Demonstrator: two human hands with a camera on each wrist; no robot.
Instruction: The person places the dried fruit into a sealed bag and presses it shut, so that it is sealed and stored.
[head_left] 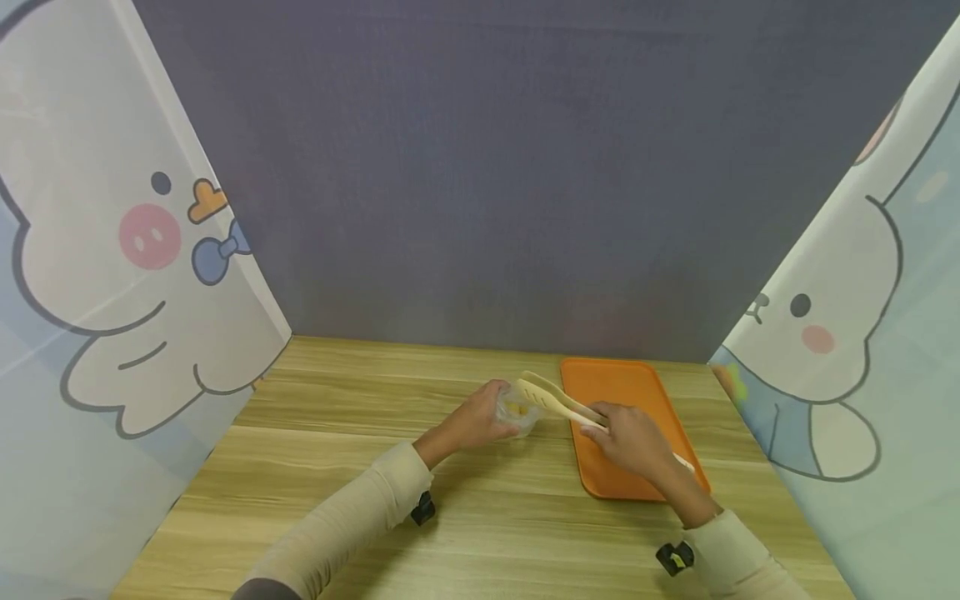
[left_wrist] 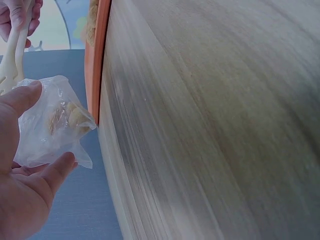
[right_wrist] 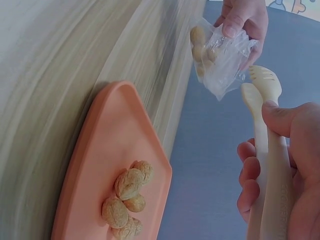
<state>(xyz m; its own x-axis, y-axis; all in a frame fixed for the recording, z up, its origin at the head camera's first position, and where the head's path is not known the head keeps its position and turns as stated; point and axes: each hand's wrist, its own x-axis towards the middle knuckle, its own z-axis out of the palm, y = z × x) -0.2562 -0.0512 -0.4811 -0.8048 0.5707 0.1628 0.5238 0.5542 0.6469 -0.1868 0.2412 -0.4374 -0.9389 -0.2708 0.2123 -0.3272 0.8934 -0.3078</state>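
Observation:
My left hand [head_left: 477, 417] grips a clear plastic bag [left_wrist: 37, 135] by its side, thumb on one face and fingers on the other. Several small round golden-brown pastries, like cream puffs [right_wrist: 198, 52], lie in the bottom of the bag. In my right hand [head_left: 636, 440] is a pair of cream-coloured tongs [right_wrist: 267, 130], held with the thumb on one arm and curled fingers round the other. The tongs' slotted tips are close to the bag's mouth, slightly parted, with nothing between them in the right wrist view.
An orange tray [head_left: 611, 379] lies on the wood-grain table [head_left: 337, 400], under my right hand. Several more cream puffs [right_wrist: 128, 184] sit on it, hidden by that hand in the head view. A dark grey panel [head_left: 480, 183] stands behind; cartoon-printed panels flank both sides.

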